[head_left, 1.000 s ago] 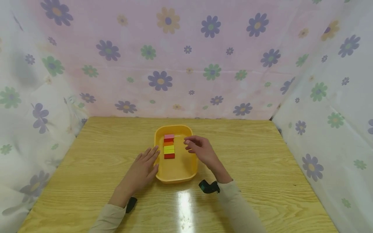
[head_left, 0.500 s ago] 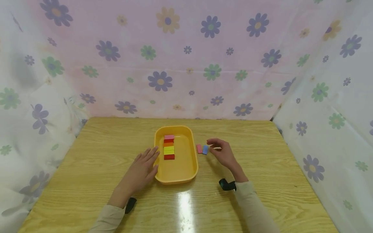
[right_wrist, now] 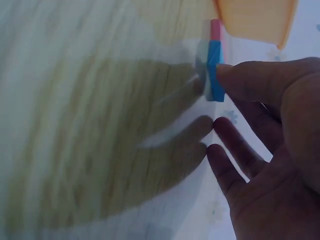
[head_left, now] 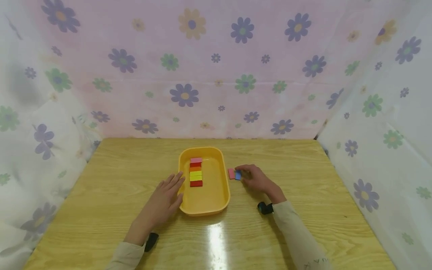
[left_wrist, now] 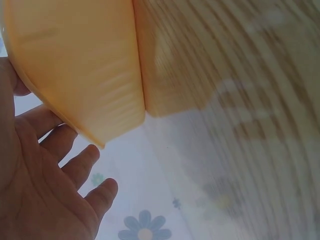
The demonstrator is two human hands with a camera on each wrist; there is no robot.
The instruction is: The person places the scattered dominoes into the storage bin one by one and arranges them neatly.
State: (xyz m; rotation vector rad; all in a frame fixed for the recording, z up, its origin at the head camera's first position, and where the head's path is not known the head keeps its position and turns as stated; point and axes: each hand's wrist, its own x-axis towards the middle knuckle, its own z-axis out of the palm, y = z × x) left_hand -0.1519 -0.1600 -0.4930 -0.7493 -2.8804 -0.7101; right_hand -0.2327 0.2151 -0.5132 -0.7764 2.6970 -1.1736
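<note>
Right hand (head_left: 258, 180) just right of the yellow tray (head_left: 219, 195), fingers (right_wrist: 240, 82) pinching the blue block (head_left: 238, 175) lying on the desk (head_left: 303, 168), touching the pink block (head_left: 231, 173) beside the tray. Left hand (head_left: 163, 198) flat, fingers straight against the tray's left wall.

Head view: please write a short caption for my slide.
Right hand touches a blue block beside the yellow tray; left hand rests against it.

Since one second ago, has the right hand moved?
Yes. The right hand left the yellow tray and now touches the blue block on the table, right of it.
</note>
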